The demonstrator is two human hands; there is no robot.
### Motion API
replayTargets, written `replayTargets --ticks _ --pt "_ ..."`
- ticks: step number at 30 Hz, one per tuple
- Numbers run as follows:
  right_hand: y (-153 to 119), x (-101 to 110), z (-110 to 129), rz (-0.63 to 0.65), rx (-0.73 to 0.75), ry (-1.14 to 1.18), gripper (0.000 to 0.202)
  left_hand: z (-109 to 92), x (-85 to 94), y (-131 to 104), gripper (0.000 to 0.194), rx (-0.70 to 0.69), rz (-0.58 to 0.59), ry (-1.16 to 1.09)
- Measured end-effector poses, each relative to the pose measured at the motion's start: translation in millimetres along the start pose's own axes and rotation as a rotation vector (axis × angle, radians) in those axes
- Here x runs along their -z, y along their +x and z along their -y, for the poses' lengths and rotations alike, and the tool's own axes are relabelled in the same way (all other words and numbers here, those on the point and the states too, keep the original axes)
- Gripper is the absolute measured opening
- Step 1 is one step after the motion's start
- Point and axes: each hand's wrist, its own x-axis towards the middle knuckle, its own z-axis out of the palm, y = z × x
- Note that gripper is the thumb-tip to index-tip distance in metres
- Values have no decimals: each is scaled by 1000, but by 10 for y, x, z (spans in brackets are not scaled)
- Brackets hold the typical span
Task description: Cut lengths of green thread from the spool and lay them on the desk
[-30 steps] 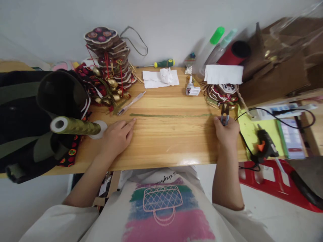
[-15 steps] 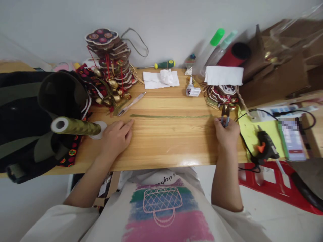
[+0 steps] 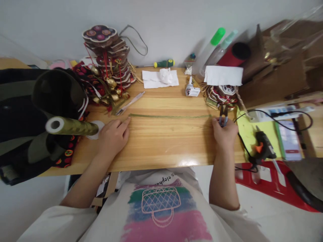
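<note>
A thin bundle of green cord point(image 3: 171, 116) lies straight across the wooden table point(image 3: 169, 141). At its left end rests my left hand point(image 3: 113, 134), palm down, with the index fingertip touching or just beside the cord and the thumb apart from that finger. My right hand point(image 3: 225, 132) is closed around small thread snips point(image 3: 223, 116), whose dark blades point away from me and stand apart. The right thumb tip is close to the cord's right end; whether it presses on it I cannot tell. Just left of my left hand is a spool of olive cord point(image 3: 75, 127).
Stacked flower-shaped pieces with bells point(image 3: 103, 50) stand back left, near a pen point(image 3: 131, 102). Behind are a screwdriver point(image 3: 163, 63), tissue point(image 3: 148, 79) and small bottle point(image 3: 192, 89). At right lie a glue gun point(image 3: 263, 144), phone point(image 3: 290, 141) and black cable point(image 3: 241, 134).
The whole view has shifted slightly, so most things appear a little further left. Both hands keep their places at the cord's ends, and the snips stay in my right hand.
</note>
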Motion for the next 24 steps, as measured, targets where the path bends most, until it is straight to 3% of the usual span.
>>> replayTargets --ticks 13,24 --pt "0 -8 200 10 -63 -169 15 13 26 -14 44 -3 51 2" --pt "-39 16 408 67 -137 -326 19 32 6 -4 48 -10 80 42"
